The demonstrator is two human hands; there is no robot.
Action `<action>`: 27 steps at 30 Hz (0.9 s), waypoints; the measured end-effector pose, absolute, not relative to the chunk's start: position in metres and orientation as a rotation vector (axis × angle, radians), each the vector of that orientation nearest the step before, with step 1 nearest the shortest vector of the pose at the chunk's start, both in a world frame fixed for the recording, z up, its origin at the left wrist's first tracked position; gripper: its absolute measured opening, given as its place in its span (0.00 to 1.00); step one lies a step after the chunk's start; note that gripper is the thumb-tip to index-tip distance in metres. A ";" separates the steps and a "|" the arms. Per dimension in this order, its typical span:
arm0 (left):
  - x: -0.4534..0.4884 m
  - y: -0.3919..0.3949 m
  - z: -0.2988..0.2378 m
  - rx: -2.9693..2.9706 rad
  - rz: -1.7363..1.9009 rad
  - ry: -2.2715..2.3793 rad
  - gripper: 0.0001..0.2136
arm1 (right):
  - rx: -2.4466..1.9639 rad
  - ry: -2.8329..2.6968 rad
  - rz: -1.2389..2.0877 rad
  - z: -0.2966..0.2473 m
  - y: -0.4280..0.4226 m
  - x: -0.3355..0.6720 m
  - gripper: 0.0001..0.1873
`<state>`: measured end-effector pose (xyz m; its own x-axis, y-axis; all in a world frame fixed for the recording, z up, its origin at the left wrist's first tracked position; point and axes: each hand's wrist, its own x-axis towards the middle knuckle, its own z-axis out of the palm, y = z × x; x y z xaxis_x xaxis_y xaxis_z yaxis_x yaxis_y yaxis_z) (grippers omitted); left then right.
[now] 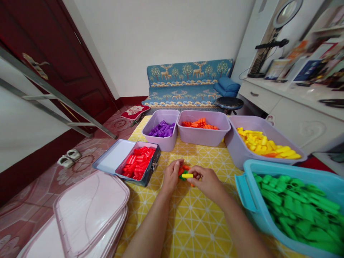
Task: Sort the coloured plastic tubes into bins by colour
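My left hand (171, 176) rests on the yellow tablecloth (188, 222), its fingers curled round a small cluster of joined plastic pieces (184, 173) in red, orange and green. My right hand (205, 180) pinches a small yellow piece (187, 175) against that cluster. Both hands meet at the middle of the table. Part of the cluster is hidden under my fingers.
Lilac tubs hold purple pieces (162, 129), orange pieces (199, 124) and yellow pieces (264, 144). A blue tub (245, 191) of green pieces stands at the right. An open tin (138, 162) holds red pieces at the left. Pink lids (88, 211) overhang the table's left edge.
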<state>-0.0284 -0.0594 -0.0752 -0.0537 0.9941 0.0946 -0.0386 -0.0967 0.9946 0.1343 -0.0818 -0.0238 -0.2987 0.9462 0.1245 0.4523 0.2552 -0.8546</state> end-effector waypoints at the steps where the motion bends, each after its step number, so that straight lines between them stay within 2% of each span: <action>1: -0.028 -0.060 -0.075 1.225 1.340 1.167 0.21 | -1.236 -1.913 1.013 -0.022 -0.083 0.135 0.04; 5: -0.028 -0.062 -0.072 1.255 1.337 1.176 0.21 | -1.148 -1.742 1.231 -0.011 -0.087 0.136 0.06; 9: -0.028 -0.062 -0.070 1.255 1.335 1.178 0.20 | -0.921 -0.907 0.928 0.009 -0.085 0.138 0.16; 12: -0.028 -0.062 -0.072 1.283 1.320 1.182 0.19 | -0.794 -0.704 0.836 0.012 -0.084 0.140 0.16; 17: -0.029 -0.063 -0.069 1.527 1.396 1.375 0.13 | -1.167 -1.073 0.891 -0.024 -0.077 0.141 0.15; 21: -0.031 -0.070 -0.060 1.817 1.337 1.679 0.10 | -1.427 -1.528 0.586 -0.051 -0.070 0.145 0.15; 24: -0.030 -0.075 -0.055 1.951 1.138 1.802 0.13 | -1.580 -1.742 0.397 -0.058 -0.070 0.146 0.19; 27: -0.028 -0.077 -0.055 2.054 0.998 1.742 0.19 | -1.605 -1.892 0.406 -0.056 -0.074 0.141 0.21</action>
